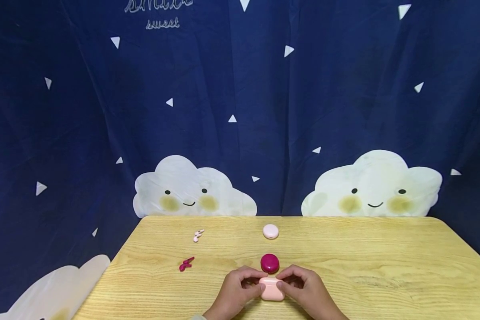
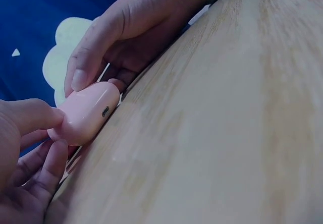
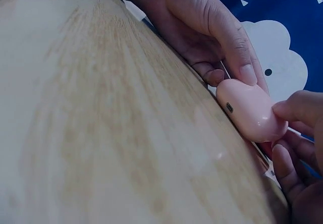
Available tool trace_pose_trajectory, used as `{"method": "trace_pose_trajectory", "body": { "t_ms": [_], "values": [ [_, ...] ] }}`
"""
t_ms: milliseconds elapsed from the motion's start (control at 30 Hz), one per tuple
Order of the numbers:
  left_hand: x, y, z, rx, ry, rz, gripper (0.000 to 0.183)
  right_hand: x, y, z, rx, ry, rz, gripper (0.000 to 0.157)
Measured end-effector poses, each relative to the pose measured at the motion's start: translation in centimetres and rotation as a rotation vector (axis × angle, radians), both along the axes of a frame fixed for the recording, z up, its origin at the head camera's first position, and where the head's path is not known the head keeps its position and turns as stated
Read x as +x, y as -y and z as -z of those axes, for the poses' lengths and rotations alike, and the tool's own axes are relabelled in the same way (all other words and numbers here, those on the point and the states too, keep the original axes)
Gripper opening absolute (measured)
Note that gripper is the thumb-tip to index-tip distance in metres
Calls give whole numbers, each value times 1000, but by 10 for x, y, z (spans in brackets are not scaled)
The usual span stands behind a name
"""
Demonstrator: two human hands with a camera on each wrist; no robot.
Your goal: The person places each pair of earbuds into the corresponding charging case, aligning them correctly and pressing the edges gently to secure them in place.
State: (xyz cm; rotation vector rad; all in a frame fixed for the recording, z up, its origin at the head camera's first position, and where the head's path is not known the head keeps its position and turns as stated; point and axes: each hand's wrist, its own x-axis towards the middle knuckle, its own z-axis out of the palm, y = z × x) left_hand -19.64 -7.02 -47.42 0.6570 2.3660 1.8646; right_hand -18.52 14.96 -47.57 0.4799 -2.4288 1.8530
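Near the front edge of the wooden table, a light pink earbud case (image 1: 273,292) is held from both sides. My left hand (image 1: 239,290) pinches its left end between thumb and fingers, and my right hand (image 1: 307,291) does the same at the right end. The lid looks closed. In the left wrist view a small charging port shows on the case (image 2: 88,114); it also shows on the case (image 3: 250,110) in the right wrist view. Just beyond the fingertips lies a round magenta case (image 1: 270,263).
A round pale pink case (image 1: 270,231) lies farther back on the table (image 1: 384,262). To the left are a pair of magenta earbuds (image 1: 186,264) and, behind them, a pair of pale pink earbuds (image 1: 198,235). A dark blue curtain (image 1: 264,89) with clouds hangs behind.
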Motion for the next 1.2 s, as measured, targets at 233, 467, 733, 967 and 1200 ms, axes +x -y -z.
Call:
{"method": "trace_pose_trajectory", "body": {
  "t_ms": [233,467,733,967,1200],
  "values": [
    [0,0,0,-1,-14,-11,23,1,0,-4,35,26,28,15],
    [0,-1,3,14,1,-12,19,1,0,-2,67,23,31,15],
    [-1,-1,5,-2,-18,-20,17,1,0,-1,92,7,39,15],
    [0,-1,2,-15,-52,-19,11,1,0,-2,134,-19,46,11],
    [0,-1,3,-11,-55,-22,11,2,0,-2,115,-16,30,11]
  ]
}}
